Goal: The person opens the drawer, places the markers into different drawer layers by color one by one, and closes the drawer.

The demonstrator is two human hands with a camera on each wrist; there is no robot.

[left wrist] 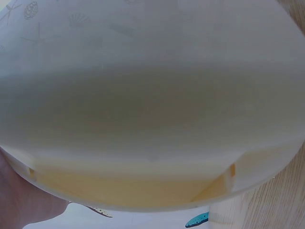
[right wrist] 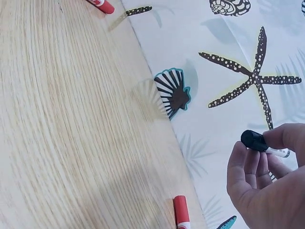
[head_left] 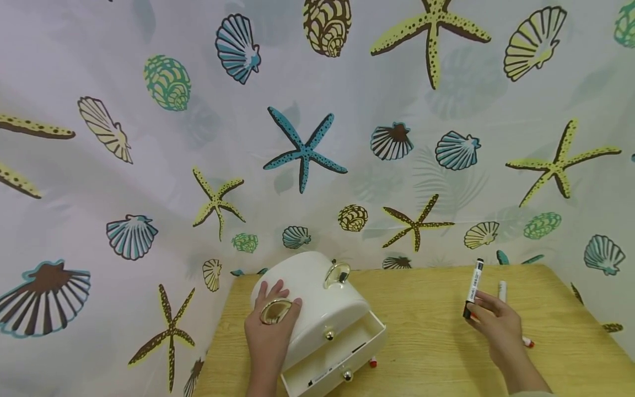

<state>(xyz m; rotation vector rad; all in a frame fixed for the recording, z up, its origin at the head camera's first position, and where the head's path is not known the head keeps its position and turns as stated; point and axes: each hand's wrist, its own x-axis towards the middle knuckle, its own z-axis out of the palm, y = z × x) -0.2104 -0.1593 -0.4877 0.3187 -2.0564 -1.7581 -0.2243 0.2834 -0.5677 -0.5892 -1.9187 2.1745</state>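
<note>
In the head view a rounded white drawer box (head_left: pixel 310 284) stands on the wooden table, its lower drawer (head_left: pixel 378 337) pulled out. My left hand (head_left: pixel 270 339) rests on its top with fingers spread about a gold oval handle (head_left: pixel 275 312). The left wrist view is mostly filled by the box's white surface (left wrist: pixel 152 109), the hand's edge (left wrist: pixel 24 205) at lower left. At the right, above the table, my right hand (head_left: pixel 498 325) pinches a white marker (head_left: pixel 474 286) by its black-capped end, holding it nearly upright. A black-and-white marker (head_left: pixel 319 377) lies inside the drawer.
A second gold handle (head_left: pixel 337 274) stands on the box. Red marker tips show beside the drawer (head_left: pixel 373 362) and by my right wrist (head_left: pixel 528 342). A white marker barrel (head_left: pixel 502 290) stands out behind the right hand. A shell-patterned curtain (head_left: pixel 347 182) hangs around the table (head_left: pixel 421 309).
</note>
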